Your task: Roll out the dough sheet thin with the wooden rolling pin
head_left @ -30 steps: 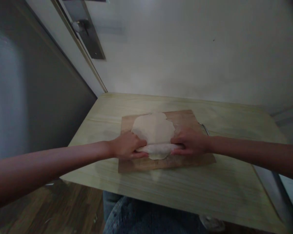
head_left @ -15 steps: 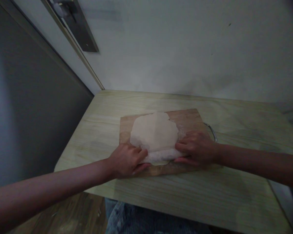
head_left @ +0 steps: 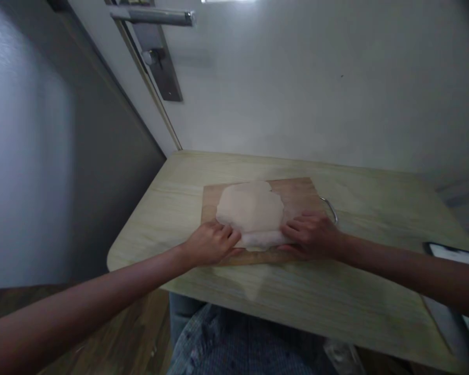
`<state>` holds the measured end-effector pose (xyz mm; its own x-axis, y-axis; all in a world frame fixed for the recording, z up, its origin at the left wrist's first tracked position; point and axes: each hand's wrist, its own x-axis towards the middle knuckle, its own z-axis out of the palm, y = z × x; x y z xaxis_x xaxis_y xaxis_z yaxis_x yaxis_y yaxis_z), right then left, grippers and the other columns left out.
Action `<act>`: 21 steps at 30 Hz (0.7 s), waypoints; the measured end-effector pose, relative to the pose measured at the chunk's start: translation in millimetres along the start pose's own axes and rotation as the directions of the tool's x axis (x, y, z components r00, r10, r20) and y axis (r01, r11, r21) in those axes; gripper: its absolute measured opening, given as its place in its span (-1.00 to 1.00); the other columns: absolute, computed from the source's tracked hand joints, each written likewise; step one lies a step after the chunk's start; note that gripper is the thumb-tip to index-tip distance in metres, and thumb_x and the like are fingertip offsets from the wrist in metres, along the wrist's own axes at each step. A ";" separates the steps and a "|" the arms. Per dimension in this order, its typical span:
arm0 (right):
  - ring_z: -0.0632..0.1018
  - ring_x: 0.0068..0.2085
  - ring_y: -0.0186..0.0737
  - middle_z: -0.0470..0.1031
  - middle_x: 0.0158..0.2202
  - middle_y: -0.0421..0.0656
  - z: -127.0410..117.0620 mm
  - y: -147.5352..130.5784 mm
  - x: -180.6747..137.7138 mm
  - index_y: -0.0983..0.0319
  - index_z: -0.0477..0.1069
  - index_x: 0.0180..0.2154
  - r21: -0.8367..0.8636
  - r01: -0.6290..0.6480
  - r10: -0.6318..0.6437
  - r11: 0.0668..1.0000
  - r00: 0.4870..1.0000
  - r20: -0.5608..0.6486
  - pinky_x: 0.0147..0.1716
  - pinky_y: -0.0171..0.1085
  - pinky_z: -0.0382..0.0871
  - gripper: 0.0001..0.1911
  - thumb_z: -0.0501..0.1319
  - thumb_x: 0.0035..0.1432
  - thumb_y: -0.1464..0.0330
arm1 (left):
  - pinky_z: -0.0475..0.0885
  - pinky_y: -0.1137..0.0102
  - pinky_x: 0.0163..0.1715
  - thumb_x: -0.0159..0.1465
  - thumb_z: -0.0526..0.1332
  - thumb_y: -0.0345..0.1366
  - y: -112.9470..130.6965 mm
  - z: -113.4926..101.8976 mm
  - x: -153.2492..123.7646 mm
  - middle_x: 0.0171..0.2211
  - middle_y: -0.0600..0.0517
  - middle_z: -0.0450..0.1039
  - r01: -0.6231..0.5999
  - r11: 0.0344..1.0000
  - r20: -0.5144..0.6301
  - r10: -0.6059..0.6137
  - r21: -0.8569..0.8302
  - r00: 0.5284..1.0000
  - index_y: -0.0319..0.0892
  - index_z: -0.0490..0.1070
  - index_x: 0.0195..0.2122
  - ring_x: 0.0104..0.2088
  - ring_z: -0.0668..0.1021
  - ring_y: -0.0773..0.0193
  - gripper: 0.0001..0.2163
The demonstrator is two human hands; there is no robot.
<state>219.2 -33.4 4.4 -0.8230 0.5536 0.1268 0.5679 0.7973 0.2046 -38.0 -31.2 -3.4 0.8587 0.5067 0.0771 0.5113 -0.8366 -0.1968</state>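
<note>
left hand (head_left: pixel 214 241) and right hand (head_left: pixel 311 234) clasp rolling pin (head_left: pixel 262 239) at its ends, likely balancing pressure on dough (head_left: pixel 252 208) between.

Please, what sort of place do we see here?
Probably a room in a home: a light wood table stands by a door with a metal handle, and dough lies on a wooden board.

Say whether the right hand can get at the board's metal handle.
Probably yes: the metal handle juts out beside the right hand, with nothing visibly blocking it, though that hand grips the rolling pin.
</note>
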 end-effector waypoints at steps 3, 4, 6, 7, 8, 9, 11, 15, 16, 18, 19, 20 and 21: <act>0.38 -0.54 -0.25 0.42 -0.56 -0.10 -1.1 1.3 2.3 0.28 0.35 -0.48 0.027 -0.011 0.009 1.000 0.997 0.074 -0.52 -0.27 -0.02 -0.56 -0.08 0.16 0.12 | 0.27 0.38 -0.58 0.26 -0.08 -0.11 1.1 -1.3 1.3 -0.51 -0.01 0.41 0.025 1.000 0.057 -0.024 -0.008 0.998 -0.21 0.27 -0.34 -0.51 0.48 0.20 -0.71; 0.38 -0.54 -0.25 0.43 -0.55 -0.09 -1.7 2.7 3.6 0.28 0.35 -0.47 0.043 -0.015 0.010 0.999 0.993 0.116 -0.53 -0.27 -0.02 -0.55 -0.09 0.16 0.11 | 0.26 0.39 -0.59 0.26 -0.10 -0.09 0.5 -2.4 2.4 -0.50 -0.02 0.42 0.033 0.999 0.080 -0.032 -0.017 0.996 -0.22 0.27 -0.33 -0.52 0.48 0.20 -0.69; 0.38 -0.54 -0.24 0.44 -0.53 -0.07 -3.1 6.8 6.6 0.29 0.35 -0.43 0.089 -0.030 0.010 0.996 0.977 0.213 -0.53 -0.28 -0.02 -0.54 -0.12 0.17 0.10 | 0.22 0.40 -0.61 0.27 -0.14 -0.06 -2.8 -5.7 5.2 -0.50 -0.03 0.43 0.042 0.998 0.123 -0.036 -0.044 0.992 -0.22 0.28 -0.32 -0.53 0.48 0.19 -0.64; 0.38 -0.54 -0.24 0.45 -0.52 -0.06 -4.1 9.5 8.3 0.30 0.35 -0.41 0.119 -0.039 0.006 0.992 0.965 0.264 -0.54 -0.28 -0.03 -0.54 -0.14 0.18 0.12 | 0.21 0.40 -0.61 0.26 -0.16 -0.05 -5.7 -7.7 7.0 -0.50 -0.03 0.43 0.034 0.997 0.143 -0.024 -0.065 0.989 -0.22 0.28 -0.32 -0.53 0.48 0.20 -0.63; 0.39 -0.54 -0.25 0.46 -0.51 -0.06 -5.4 12.3 10.3 0.30 0.35 -0.40 0.149 -0.045 -0.003 0.988 0.951 0.308 -0.54 -0.29 -0.03 -0.55 -0.14 0.19 0.14 | 0.20 0.41 -0.62 0.26 -0.16 -0.04 -9.3 -9.7 8.8 -0.51 -0.03 0.43 0.017 0.996 0.164 -0.002 -0.090 0.986 -0.21 0.28 -0.33 -0.53 0.48 0.20 -0.62; 0.39 -0.54 -0.26 0.46 -0.51 -0.07 -6.8 15.2 12.5 0.29 0.36 -0.39 0.180 -0.045 -0.020 0.983 0.939 0.344 -0.55 -0.29 -0.03 -0.56 -0.15 0.20 0.16 | 0.19 0.41 -0.61 0.26 -0.17 -0.03 -13.3 -11.8 10.6 -0.51 -0.03 0.44 -0.007 0.993 0.185 0.029 -0.116 0.982 -0.21 0.28 -0.33 -0.53 0.47 0.20 -0.61; 0.39 -0.53 -0.27 0.46 -0.50 -0.09 -10.3 20.1 17.3 0.28 0.37 -0.38 0.231 -0.029 -0.066 0.973 0.917 0.393 -0.55 -0.30 -0.03 -0.57 -0.16 0.21 0.19 | 0.18 0.42 -0.60 0.26 -0.17 -0.02 -21.6 -15.0 14.0 -0.52 -0.03 0.44 -0.064 0.984 0.216 0.099 -0.165 0.971 -0.20 0.29 -0.35 -0.53 0.47 0.21 -0.61; 0.38 -0.53 -0.28 0.45 -0.52 -0.10 -14.8 24.3 25.8 0.26 0.39 -0.42 0.259 0.008 -0.126 0.966 0.889 0.440 -0.54 -0.30 -0.04 -0.55 -0.15 0.19 0.17 | 0.18 0.43 -0.58 0.26 -0.16 -0.03 -32.7 -15.9 19.5 -0.49 -0.05 0.45 -0.141 0.965 0.230 0.192 -0.220 0.954 -0.20 0.30 -0.36 -0.50 0.48 0.22 -0.61; 0.38 -0.54 -0.28 0.45 -0.54 -0.10 -14.6 24.3 27.0 0.26 0.39 -0.44 0.266 0.013 -0.133 0.964 0.889 0.439 -0.54 -0.30 -0.04 -0.56 -0.13 0.18 0.16 | 0.17 0.43 -0.58 0.26 -0.16 -0.03 -34.0 -15.0 20.7 -0.51 -0.05 0.45 -0.141 0.962 0.235 0.196 -0.233 0.952 -0.20 0.31 -0.38 -0.50 0.47 0.23 -0.61; 0.37 -0.54 -0.29 0.44 -0.56 -0.11 -12.5 23.9 28.0 0.25 0.38 -0.48 0.292 0.012 -0.141 0.956 0.895 0.422 -0.53 -0.30 -0.04 -0.56 -0.10 0.16 0.14 | 0.13 0.44 -0.61 0.25 -0.14 -0.02 -35.3 -12.5 22.6 -0.55 -0.03 0.43 -0.124 0.957 0.247 0.192 -0.263 0.950 -0.20 0.31 -0.42 -0.53 0.46 0.25 -0.60; 0.37 -0.54 -0.29 0.44 -0.57 -0.11 -10.9 23.6 27.9 0.25 0.37 -0.49 0.307 0.006 -0.138 0.952 0.902 0.410 -0.54 -0.30 -0.04 -0.56 -0.10 0.16 0.13 | 0.12 0.44 -0.62 0.25 -0.12 -0.02 -35.6 -11.2 23.4 -0.57 -0.02 0.42 -0.112 0.954 0.253 0.186 -0.279 0.950 -0.19 0.31 -0.44 -0.55 0.45 0.25 -0.61; 0.36 -0.55 -0.30 0.43 -0.58 -0.11 -9.2 23.5 27.4 0.25 0.37 -0.51 0.321 -0.001 -0.133 0.947 0.908 0.398 -0.54 -0.30 -0.04 -0.56 -0.09 0.15 0.12 | 0.10 0.44 -0.63 0.24 -0.11 -0.02 -35.8 -10.1 23.9 -0.59 -0.01 0.41 -0.100 0.950 0.258 0.180 -0.296 0.949 -0.19 0.30 -0.46 -0.56 0.45 0.26 -0.62; 0.36 -0.55 -0.30 0.43 -0.58 -0.11 -7.4 23.3 26.7 0.26 0.37 -0.51 0.333 -0.011 -0.126 0.943 0.913 0.387 -0.55 -0.30 -0.05 -0.56 -0.08 0.14 0.11 | 0.09 0.45 -0.64 0.23 -0.09 -0.02 -36.1 -9.2 24.4 -0.60 0.00 0.41 -0.089 0.945 0.264 0.177 -0.314 0.948 -0.19 0.30 -0.47 -0.57 0.44 0.27 -0.63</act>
<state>210.3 -1.8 19.8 -0.8186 0.4981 -0.2861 0.5484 0.8258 -0.1314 -35.2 9.4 14.6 0.8954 0.3876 -0.2193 0.4180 -0.9013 0.1137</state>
